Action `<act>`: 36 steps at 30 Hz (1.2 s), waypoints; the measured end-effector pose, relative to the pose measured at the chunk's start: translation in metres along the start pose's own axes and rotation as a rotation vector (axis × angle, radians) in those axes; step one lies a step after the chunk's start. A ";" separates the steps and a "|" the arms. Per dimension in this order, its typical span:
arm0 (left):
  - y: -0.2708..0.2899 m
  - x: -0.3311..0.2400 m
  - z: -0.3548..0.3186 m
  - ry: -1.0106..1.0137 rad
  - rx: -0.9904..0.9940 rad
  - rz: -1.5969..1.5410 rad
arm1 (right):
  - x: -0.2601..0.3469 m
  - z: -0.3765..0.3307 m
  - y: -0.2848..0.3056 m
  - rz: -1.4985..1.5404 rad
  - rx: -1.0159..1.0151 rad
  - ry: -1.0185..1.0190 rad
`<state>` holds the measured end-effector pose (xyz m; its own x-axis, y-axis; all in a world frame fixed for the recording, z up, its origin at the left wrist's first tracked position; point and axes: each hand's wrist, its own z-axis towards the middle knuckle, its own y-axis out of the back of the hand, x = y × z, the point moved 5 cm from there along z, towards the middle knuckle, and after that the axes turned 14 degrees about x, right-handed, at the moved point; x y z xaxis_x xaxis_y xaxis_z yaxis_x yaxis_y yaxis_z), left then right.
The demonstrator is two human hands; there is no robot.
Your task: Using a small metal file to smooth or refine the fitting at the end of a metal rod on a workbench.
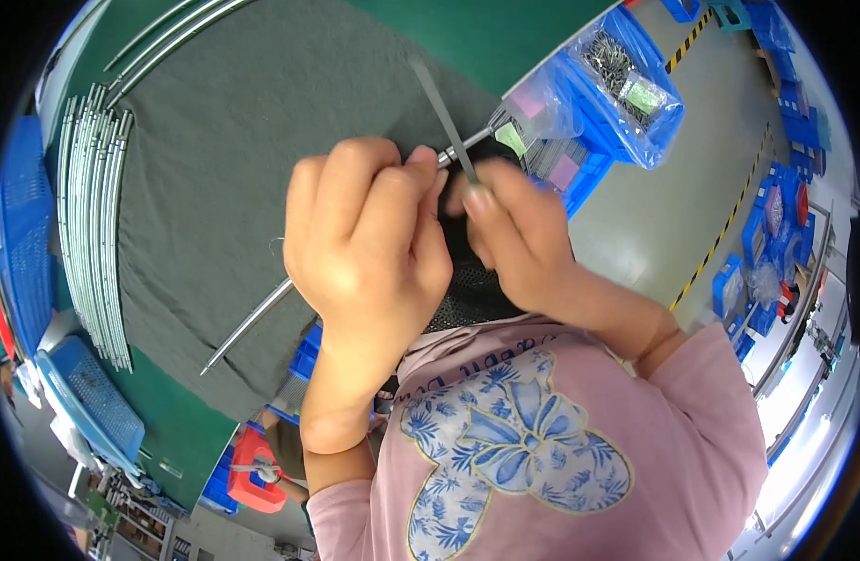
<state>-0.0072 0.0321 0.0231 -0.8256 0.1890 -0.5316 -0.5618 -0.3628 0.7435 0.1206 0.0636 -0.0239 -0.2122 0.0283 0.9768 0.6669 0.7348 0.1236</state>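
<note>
A slim silvery metal rod (247,327) runs slantwise over the dark grey cloth (215,187). My left hand (364,234) is closed around it, and its thumb and fingertips pinch the rod close to a joint-like collar. On the other side, my right hand (519,234) grips a narrow flat grey metal strip (444,117), slightly smeared by motion. The strip stands up from the thumb and crosses the rod just beyond the left fingertips. Whether the two touch, I cannot tell. The left palm hides the middle of the rod.
Many similar rods (98,234) lie bundled at the left of the green table (177,411), with several more at upper left. A blue bin (668,140) with bagged small metal parts stands at right. Blue baskets (93,397) line the left. A person's arm is beside a red bin (252,481).
</note>
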 end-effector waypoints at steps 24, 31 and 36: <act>0.000 -0.001 0.000 -0.005 -0.004 0.016 | 0.008 0.003 0.008 0.005 0.087 -0.074; -0.002 0.001 0.001 -0.018 -0.003 0.022 | 0.014 0.014 0.009 -0.019 0.082 -0.012; -0.003 0.001 0.004 -0.014 -0.014 0.029 | -0.019 -0.024 0.004 -0.123 0.091 -0.089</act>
<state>-0.0067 0.0373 0.0221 -0.8422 0.1909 -0.5043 -0.5370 -0.3811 0.7526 0.1443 0.0493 -0.0381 -0.3537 -0.0087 0.9353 0.5655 0.7946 0.2212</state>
